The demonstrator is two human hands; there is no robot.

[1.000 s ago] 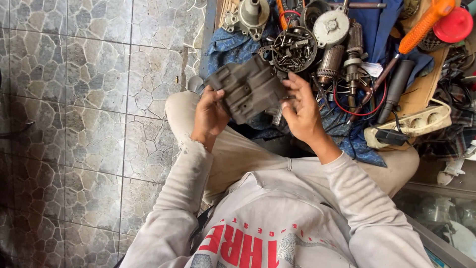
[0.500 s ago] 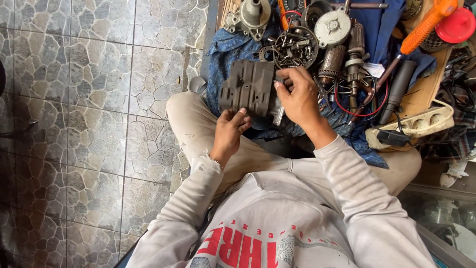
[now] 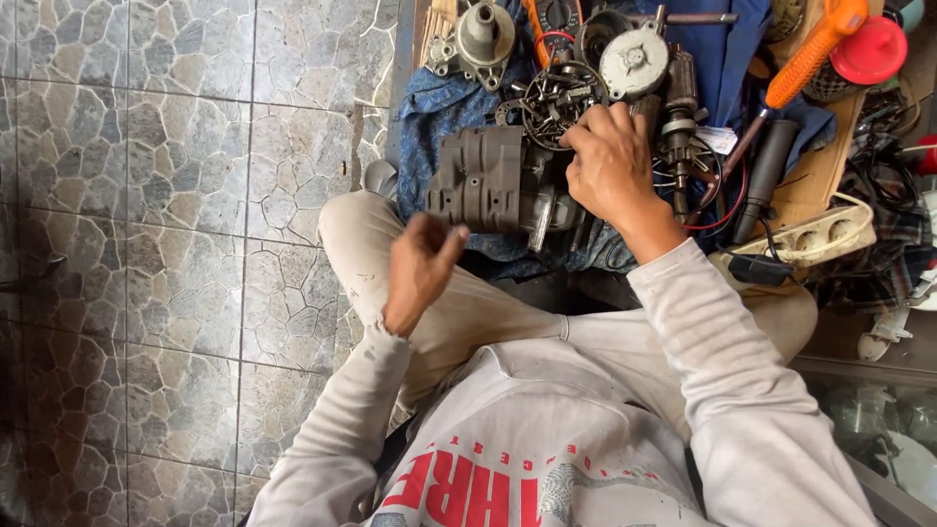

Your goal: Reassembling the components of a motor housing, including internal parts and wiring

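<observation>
Housing: a grey ribbed housing (image 3: 488,179) is held above the blue cloth (image 3: 439,107), just past the person's knee, ribs up, so its side with the metal shaft faces the body.
Right hand: the right hand (image 3: 610,166) closes over the housing's far end, fingers curled round it and carrying its weight; likely a one-handed hold that leaves the other hand free.
Left hand: the left hand (image 3: 420,268) hangs just below the housing's near edge, apart from it, fingers loosely bent and holding nothing that I can see; the thumb and forefinger point up toward the housing.
Shaft: a short metal shaft (image 3: 542,222) sticks down from the housing toward the lap.
Parts heap: a round motor cap (image 3: 634,60), a tangle of rings and springs (image 3: 551,98) and a grey cast piece (image 3: 483,34) lie on the cloth, near the right hand, probably kept within reach.
Tools: an orange-handled tool (image 3: 810,54) and a cream power strip (image 3: 815,234) sit further right, well apart from the hands.
Floor: grey stone-pattern tiles (image 3: 146,195) to the left.
</observation>
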